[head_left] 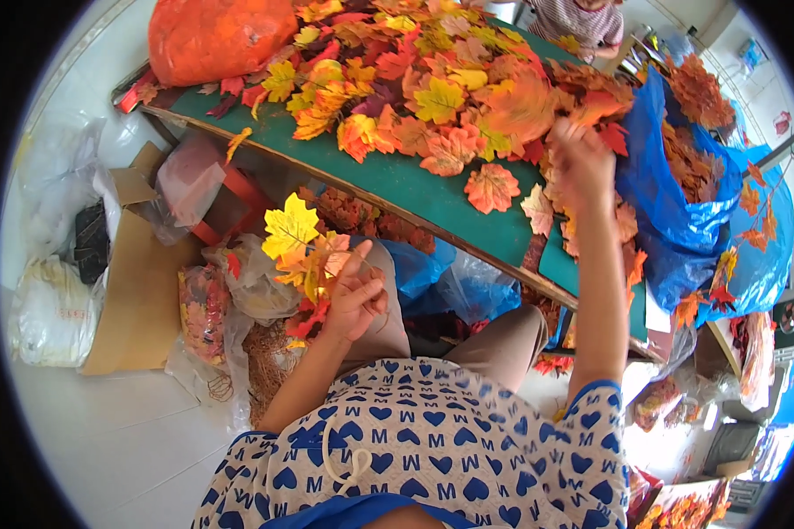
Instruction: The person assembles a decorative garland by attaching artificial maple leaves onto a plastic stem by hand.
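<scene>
— Yellow and orange fabric leaves: the left hand (355, 295) has its fingers clamped on a small bunch of leaves (302, 251), held low beside the knee, probably to keep gathered ones apart from the rest.

— And the other?

— The right hand (582, 163) reaches up with the arm stretched long, its fingers closed into the loose leaf pile (432, 97) on the green worktop (397, 181). I can't tell exactly what they pinch. A blue bag (670, 203) of more leaves hangs just beside it.
</scene>
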A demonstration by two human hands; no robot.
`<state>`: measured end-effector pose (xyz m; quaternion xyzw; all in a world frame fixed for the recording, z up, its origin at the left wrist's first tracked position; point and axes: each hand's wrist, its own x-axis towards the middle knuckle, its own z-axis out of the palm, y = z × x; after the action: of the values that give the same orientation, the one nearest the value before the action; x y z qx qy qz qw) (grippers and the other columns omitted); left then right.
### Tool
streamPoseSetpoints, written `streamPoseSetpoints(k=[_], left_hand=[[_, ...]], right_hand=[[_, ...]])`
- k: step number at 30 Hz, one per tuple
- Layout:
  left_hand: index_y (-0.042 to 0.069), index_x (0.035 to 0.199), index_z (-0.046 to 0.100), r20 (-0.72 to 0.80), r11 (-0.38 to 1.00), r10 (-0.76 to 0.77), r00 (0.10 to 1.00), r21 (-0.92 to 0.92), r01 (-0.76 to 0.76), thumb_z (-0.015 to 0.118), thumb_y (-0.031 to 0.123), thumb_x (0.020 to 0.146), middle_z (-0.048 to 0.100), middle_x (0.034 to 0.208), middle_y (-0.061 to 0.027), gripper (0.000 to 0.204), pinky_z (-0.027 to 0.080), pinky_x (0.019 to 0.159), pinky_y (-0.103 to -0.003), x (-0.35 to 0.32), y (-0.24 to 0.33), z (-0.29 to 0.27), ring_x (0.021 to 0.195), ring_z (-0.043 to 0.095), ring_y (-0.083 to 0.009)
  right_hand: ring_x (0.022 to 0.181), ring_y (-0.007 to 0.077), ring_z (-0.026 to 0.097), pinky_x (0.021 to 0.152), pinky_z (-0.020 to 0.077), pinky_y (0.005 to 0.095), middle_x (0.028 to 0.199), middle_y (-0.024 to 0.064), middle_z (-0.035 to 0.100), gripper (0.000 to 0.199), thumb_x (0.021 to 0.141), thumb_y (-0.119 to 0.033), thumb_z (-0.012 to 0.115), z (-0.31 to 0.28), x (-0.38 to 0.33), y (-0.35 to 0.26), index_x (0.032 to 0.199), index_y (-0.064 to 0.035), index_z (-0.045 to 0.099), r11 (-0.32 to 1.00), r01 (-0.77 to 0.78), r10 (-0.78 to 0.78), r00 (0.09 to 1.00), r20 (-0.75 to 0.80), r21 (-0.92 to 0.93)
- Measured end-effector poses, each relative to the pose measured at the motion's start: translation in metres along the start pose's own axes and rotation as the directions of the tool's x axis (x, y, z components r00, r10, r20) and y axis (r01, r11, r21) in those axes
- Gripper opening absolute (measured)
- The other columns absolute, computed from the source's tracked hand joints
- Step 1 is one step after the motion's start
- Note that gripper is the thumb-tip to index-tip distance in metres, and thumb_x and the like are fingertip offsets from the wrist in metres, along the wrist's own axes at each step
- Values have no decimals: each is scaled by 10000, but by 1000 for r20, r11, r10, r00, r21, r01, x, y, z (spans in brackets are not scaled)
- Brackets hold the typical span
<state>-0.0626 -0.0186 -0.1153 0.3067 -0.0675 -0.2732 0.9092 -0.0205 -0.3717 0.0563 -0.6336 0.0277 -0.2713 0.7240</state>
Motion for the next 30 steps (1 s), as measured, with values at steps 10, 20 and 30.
streamPoseSetpoints(k=[10,20,30], left_hand=[[173,1395,335,37,989,110,993,98,-113,564,-49,837,528,785,-30,642,451,472,-234,3,14,66,566,555,-148],[118,1447,172,12,935,275,961,229,-271,610,10,840,512,634,2,756,335,432,-194,18,3,101,469,501,-97],[171,1453,172,21,945,174,984,277,-173,569,-48,815,529,686,-1,783,423,459,-205,19,1,94,498,520,-104]], right_hand=[[815,200,654,700,569,300,930,117,661,90,858,-71,626,104,-181,84,869,11,661,821,-379,400,915,44,427],[586,148,576,381,437,237,913,94,634,163,913,-175,562,125,-183,85,970,-25,588,656,-324,469,883,-32,681],[544,127,576,392,442,226,888,86,654,207,890,-217,600,119,-191,91,946,-18,605,580,-400,560,828,8,709]])
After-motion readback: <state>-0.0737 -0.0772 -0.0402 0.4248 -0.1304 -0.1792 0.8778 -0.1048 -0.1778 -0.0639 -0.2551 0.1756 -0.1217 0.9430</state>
